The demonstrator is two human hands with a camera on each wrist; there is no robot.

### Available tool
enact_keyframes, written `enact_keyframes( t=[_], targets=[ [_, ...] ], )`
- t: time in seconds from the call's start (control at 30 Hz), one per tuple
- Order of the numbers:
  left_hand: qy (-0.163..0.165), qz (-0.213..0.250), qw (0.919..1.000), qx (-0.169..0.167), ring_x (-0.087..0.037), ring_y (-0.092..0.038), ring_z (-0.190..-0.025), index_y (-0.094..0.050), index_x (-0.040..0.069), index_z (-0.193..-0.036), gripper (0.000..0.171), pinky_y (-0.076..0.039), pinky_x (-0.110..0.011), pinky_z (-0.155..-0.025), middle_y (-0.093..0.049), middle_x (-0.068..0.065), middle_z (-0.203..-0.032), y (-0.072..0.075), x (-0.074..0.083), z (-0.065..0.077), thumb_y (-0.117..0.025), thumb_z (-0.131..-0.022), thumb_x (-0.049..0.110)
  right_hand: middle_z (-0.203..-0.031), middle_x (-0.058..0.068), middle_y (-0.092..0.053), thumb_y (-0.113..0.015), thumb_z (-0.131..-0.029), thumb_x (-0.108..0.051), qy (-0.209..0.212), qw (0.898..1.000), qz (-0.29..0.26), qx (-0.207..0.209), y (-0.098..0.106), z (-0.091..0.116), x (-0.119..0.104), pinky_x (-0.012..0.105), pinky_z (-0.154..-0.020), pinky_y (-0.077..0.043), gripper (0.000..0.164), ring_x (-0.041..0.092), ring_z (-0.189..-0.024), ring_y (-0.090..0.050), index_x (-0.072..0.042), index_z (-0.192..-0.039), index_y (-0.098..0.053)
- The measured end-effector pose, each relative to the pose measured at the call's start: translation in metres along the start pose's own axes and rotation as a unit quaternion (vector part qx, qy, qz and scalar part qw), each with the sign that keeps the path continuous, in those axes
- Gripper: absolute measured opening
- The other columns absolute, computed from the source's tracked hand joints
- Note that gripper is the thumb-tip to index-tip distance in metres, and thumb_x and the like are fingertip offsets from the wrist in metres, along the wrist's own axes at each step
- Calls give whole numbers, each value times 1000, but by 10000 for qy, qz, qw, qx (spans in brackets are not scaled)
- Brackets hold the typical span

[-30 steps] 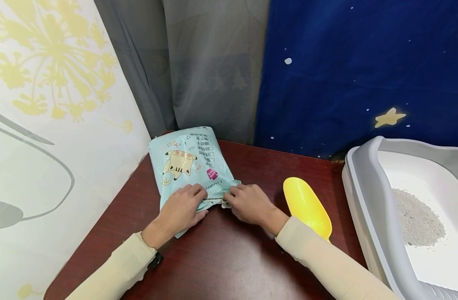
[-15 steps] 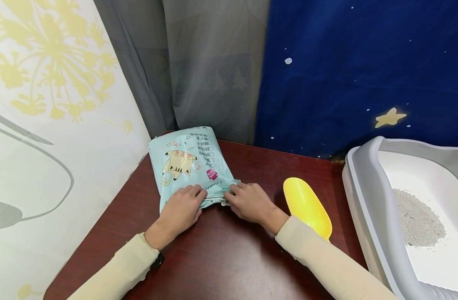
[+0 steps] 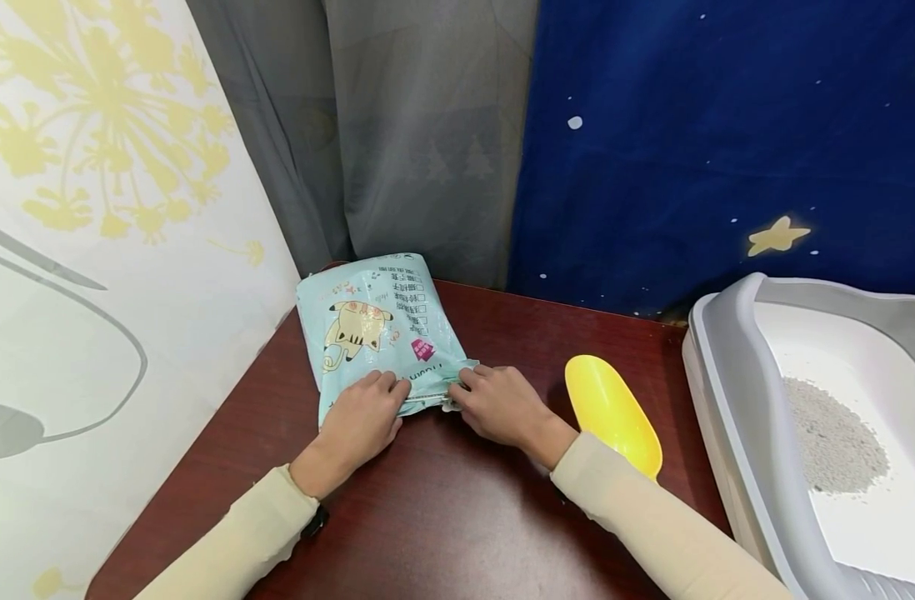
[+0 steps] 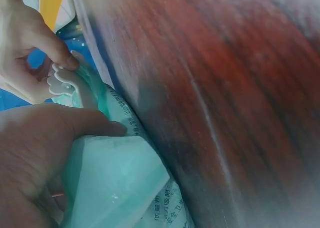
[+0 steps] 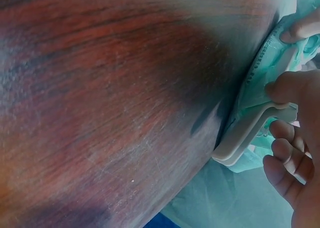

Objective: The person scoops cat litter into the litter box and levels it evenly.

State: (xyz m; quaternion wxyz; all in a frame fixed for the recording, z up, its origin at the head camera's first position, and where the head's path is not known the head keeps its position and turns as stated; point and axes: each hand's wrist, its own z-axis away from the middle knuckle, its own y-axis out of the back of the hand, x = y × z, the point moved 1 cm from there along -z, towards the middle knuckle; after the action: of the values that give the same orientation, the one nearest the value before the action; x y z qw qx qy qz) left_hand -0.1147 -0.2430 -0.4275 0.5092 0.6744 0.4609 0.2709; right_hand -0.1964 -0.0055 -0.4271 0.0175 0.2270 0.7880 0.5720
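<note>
A light blue cat litter bag point(image 3: 371, 325), printed with a cartoon cat, lies on the table with its mouth end folded toward me. My left hand point(image 3: 360, 419) grips the left part of that folded end; in the left wrist view its thumb point(image 4: 97, 123) lies along the plastic. At the right end, my right hand point(image 3: 502, 407) pinches a pale grey bag clip point(image 5: 242, 135) at the bag's mouth. The clip's wavy-edged end point(image 4: 67, 81) shows in the left wrist view. Whether the clip is fastened I cannot tell.
A yellow scoop point(image 3: 611, 408) lies right of my right hand, partly behind the sleeve. Farther right stands a grey and white litter box point(image 3: 750, 400) with grey litter point(image 3: 836, 437) inside. Curtains and a patterned white panel point(image 3: 127, 292) border the dark red table point(image 3: 442, 517).
My left hand has drawn in its thumb and shifted slightly, and the bag's corner below it has gone from sight. The right hand stays nearly still at the bag's mouth.
</note>
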Motion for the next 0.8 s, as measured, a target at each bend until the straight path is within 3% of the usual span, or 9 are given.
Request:
enact_keyframes(
  t=[0.27, 0.47, 0.63, 0.8],
  targets=[
    [73, 144, 9999, -9, -32, -66, -80, -65, 2, -99, 43, -60, -44, -68, -62, -10, -84, 0, -1, 0, -99, -75, 12, -93, 2, -68, -80, -98, -31, -15, 9999, -38, 120, 2, 1, 1, 32, -58, -58, 16, 17, -76, -68, -17, -103, -76],
    [29, -108, 9999, 51, -32, -67, -82, -69, 1, -101, 42, -58, -45, -70, -68, -11, -89, 1, 1, 0, -98, -74, 14, -94, 3, -69, -80, -99, -32, 9, 9999, -23, 150, 2, 0, 2, 33, -60, -59, 17, 18, -78, -70, -17, -104, -76],
    [85, -265, 9996, 89, -33, -67, -81, -71, -1, -104, 43, -59, -44, -70, -68, -13, -89, -1, 5, 0, -97, -72, 9, -94, 3, -69, -80, -99, -31, 11, 9999, -50, 163, 2, 0, 2, 33, -61, -60, 16, 18, -79, -70, -16, -103, -77],
    [139, -202, 9997, 75, -32, -66, -73, -68, -2, -97, 39, -60, -42, -65, -64, -13, -82, -1, 5, -3, -96, -70, 3, -93, 3, -69, -79, -100, -31, -43, 9998, -146, 137, 1, -1, 2, 34, -62, -60, 16, 18, -80, -70, -16, -104, -77]
  ],
)
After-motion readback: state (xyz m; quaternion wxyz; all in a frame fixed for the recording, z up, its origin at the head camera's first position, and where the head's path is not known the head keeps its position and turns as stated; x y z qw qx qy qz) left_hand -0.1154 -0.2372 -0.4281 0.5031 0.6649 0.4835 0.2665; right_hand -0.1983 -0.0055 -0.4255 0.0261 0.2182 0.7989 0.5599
